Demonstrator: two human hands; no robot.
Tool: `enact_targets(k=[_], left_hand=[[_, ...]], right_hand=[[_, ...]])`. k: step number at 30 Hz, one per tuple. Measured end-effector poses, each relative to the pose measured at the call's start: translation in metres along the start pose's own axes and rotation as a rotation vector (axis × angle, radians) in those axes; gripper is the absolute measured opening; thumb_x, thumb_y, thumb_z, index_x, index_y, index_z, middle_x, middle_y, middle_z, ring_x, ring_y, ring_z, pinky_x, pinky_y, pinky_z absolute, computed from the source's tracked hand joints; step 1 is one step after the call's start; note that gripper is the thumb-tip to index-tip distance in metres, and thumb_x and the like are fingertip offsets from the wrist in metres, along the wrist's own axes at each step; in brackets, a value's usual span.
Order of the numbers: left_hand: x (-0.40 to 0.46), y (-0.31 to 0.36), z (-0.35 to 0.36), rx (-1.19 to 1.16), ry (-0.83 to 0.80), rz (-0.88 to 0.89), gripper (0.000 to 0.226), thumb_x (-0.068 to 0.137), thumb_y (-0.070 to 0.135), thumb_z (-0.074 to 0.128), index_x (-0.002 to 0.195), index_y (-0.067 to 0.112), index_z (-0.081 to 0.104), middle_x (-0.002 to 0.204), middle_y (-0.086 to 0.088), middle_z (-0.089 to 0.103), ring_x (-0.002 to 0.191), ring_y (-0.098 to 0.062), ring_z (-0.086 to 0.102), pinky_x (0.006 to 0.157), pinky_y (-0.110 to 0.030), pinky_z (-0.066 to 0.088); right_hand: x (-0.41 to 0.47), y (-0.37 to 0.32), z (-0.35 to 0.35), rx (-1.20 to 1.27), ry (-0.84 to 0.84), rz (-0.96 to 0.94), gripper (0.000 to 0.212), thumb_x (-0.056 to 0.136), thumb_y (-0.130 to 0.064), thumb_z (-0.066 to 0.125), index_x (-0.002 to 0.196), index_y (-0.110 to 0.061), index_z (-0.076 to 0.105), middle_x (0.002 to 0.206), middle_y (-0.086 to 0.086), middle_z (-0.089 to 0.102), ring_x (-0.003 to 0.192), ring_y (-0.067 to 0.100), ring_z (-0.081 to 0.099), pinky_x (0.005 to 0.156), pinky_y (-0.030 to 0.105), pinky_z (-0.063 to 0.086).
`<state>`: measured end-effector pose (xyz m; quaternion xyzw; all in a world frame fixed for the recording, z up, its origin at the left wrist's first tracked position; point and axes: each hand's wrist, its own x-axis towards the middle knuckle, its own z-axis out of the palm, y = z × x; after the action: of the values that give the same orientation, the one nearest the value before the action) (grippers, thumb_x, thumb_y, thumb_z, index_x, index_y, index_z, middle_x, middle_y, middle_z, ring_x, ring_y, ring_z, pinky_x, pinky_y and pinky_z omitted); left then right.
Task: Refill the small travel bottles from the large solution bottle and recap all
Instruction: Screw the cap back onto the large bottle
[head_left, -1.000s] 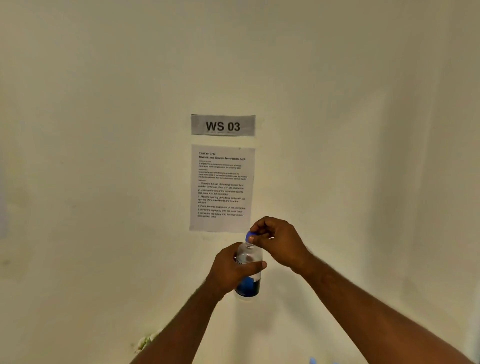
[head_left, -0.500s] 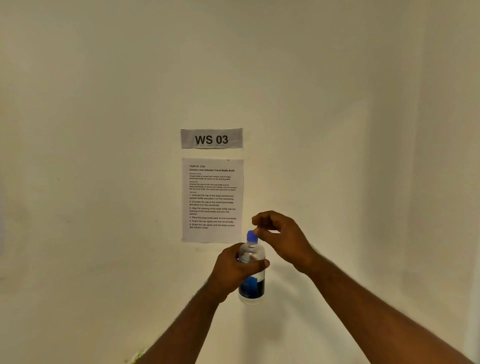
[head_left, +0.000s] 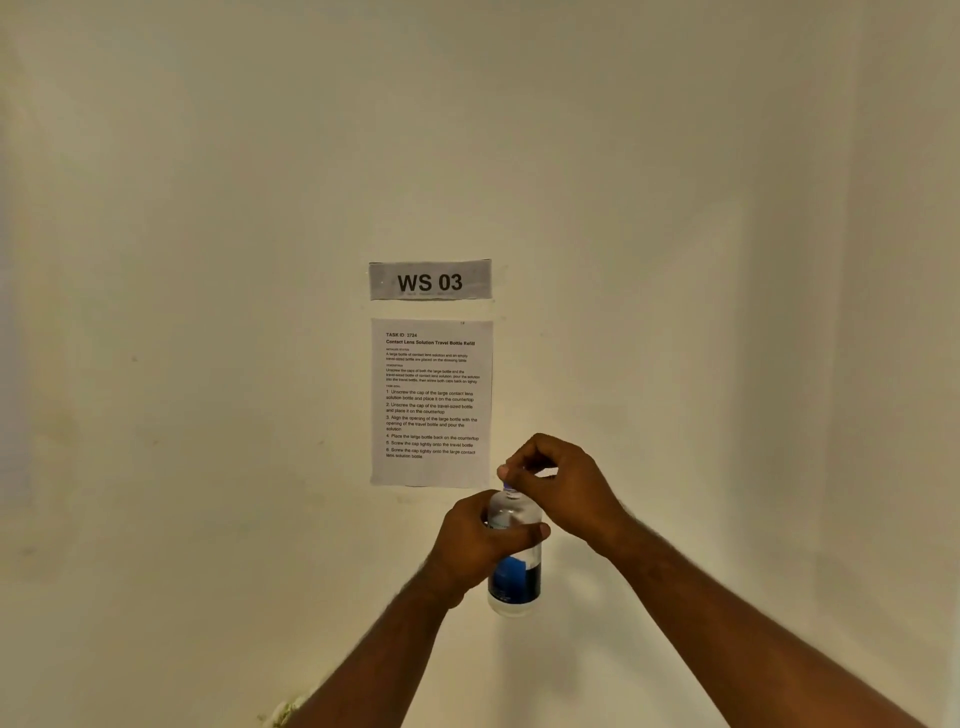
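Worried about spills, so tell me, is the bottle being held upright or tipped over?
Upright. The bottle stands vertical in the left hand, neck up, with the right hand at its blue cap.

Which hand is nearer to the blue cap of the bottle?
Right. The right hand has its fingers curled over the blue cap; the left hand grips the bottle lower, around its body.

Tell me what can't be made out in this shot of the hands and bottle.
- Cap: head view, mostly covered by the right hand; tightness unclear.
- Bottle label: partly behind the left hand, print too small.
- Travel bottles, counter: out of frame.
- Instruction sheet: smallest print blurred.
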<state>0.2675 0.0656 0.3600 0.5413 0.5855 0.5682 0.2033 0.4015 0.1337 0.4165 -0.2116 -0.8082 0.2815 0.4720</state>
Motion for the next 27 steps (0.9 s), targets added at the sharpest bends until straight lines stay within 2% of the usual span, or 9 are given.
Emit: enact_targets(k=[3, 5, 10, 13, 15, 18, 21, 27], left_hand=[[0.000, 0.001, 0.000, 0.013, 0.013, -0.015, 0.055, 0.073, 0.038, 0.089, 0.122, 0.023, 0.068, 0.113, 0.003, 0.075, 0.106, -0.018, 0.070, 0.094, -0.037, 0.061], [0.001, 0.004, 0.000, 0.014, 0.013, -0.009, 0.053, 0.074, 0.037, 0.089, 0.120, 0.021, 0.069, 0.112, 0.001, 0.076, 0.104, -0.020, 0.071, 0.095, -0.039, 0.061], [0.001, 0.010, 0.001, 0.010, 0.007, 0.035, 0.045, 0.076, 0.035, 0.088, 0.115, 0.021, 0.070, 0.106, 0.004, 0.077, 0.100, -0.016, 0.072, 0.091, -0.036, 0.062], [0.000, 0.011, 0.005, 0.017, -0.011, 0.038, 0.050, 0.077, 0.035, 0.087, 0.121, 0.021, 0.067, 0.106, 0.002, 0.076, 0.100, -0.016, 0.072, 0.090, -0.035, 0.063], [-0.001, 0.008, 0.007, 0.017, -0.019, 0.032, 0.053, 0.077, 0.036, 0.087, 0.124, 0.020, 0.067, 0.107, 0.002, 0.076, 0.099, -0.016, 0.072, 0.088, -0.033, 0.063], [-0.002, 0.004, 0.006, 0.002, -0.013, 0.013, 0.050, 0.076, 0.038, 0.088, 0.119, 0.022, 0.069, 0.108, 0.002, 0.077, 0.100, -0.016, 0.073, 0.089, -0.034, 0.063], [-0.002, 0.001, 0.003, 0.000, -0.015, 0.016, 0.041, 0.073, 0.039, 0.089, 0.109, 0.028, 0.072, 0.101, 0.007, 0.078, 0.094, -0.013, 0.074, 0.082, -0.027, 0.063], [-0.002, 0.003, 0.001, 0.086, 0.010, 0.013, 0.048, 0.068, 0.045, 0.091, 0.106, 0.027, 0.068, 0.097, 0.009, 0.075, 0.092, -0.010, 0.072, 0.081, -0.026, 0.062]], right_hand=[[-0.001, -0.003, -0.009, 0.114, -0.049, 0.025, 0.018, 0.088, -0.026, 0.075, 0.104, -0.031, 0.071, 0.103, -0.017, 0.073, 0.098, 0.002, 0.067, 0.081, 0.015, 0.050], [-0.001, -0.004, -0.010, 0.134, -0.081, 0.037, 0.020, 0.088, -0.022, 0.075, 0.106, -0.030, 0.073, 0.102, -0.015, 0.075, 0.097, 0.002, 0.068, 0.081, 0.014, 0.050], [-0.004, -0.002, -0.005, 0.134, 0.019, 0.010, 0.017, 0.079, -0.023, 0.083, 0.094, -0.027, 0.075, 0.090, -0.015, 0.075, 0.086, 0.003, 0.069, 0.074, 0.012, 0.050], [-0.007, -0.002, 0.000, 0.078, 0.084, 0.022, 0.021, 0.076, -0.028, 0.085, 0.088, -0.025, 0.070, 0.086, -0.010, 0.073, 0.081, 0.007, 0.067, 0.069, 0.008, 0.049], [-0.008, -0.001, 0.002, 0.034, 0.082, 0.041, 0.022, 0.076, -0.031, 0.084, 0.089, -0.023, 0.068, 0.087, -0.007, 0.073, 0.081, 0.010, 0.066, 0.070, 0.010, 0.048], [-0.009, -0.002, -0.004, 0.040, 0.038, 0.035, 0.013, 0.083, -0.030, 0.079, 0.091, -0.024, 0.071, 0.090, -0.010, 0.074, 0.088, 0.006, 0.067, 0.078, 0.016, 0.049], [-0.009, -0.004, -0.009, 0.059, 0.008, 0.048, 0.007, 0.085, -0.025, 0.077, 0.091, -0.025, 0.074, 0.091, -0.014, 0.075, 0.088, -0.001, 0.067, 0.074, 0.011, 0.046], [-0.010, -0.003, 0.001, -0.026, 0.054, 0.020, 0.014, 0.079, -0.030, 0.082, 0.084, -0.024, 0.070, 0.081, -0.012, 0.073, 0.078, 0.007, 0.067, 0.068, 0.009, 0.048]])
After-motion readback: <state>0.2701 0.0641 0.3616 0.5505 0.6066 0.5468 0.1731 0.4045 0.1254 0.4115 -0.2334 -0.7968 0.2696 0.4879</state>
